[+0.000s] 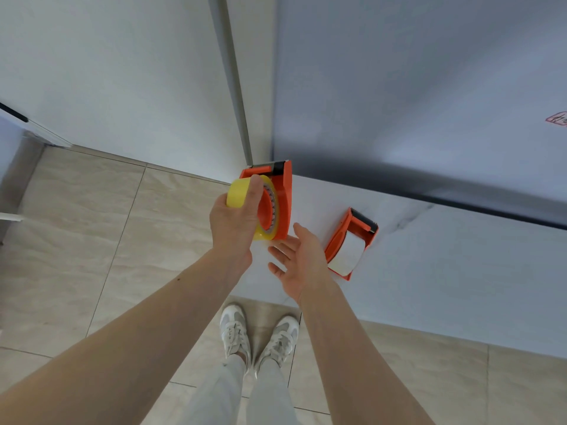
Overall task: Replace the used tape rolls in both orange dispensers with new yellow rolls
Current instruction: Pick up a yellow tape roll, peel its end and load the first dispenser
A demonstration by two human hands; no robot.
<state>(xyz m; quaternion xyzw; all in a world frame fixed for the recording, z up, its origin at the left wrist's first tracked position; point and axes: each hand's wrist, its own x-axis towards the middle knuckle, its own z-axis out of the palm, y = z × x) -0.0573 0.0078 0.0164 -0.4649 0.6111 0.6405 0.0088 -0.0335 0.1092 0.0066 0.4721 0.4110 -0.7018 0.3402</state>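
My left hand (236, 219) grips a yellow tape roll (238, 194) that sits on the hub of an orange dispenser (281, 197), held up at the left end of the white counter (445, 271). My thumb lies over the top of the roll. A second orange dispenser (352, 240) lies on the counter to the right, with a pale, whitish roll (348, 256) in it. My right hand (299, 262) hovers between the two dispensers with its palm up and fingers spread, holding nothing.
A grey wall panel (414, 87) rises behind the counter, with a red mark (557, 119) at its far right. Left of it stand a white wall and a vertical metal strip (233, 81). Below are beige floor tiles (92, 240) and my shoes (260, 338).
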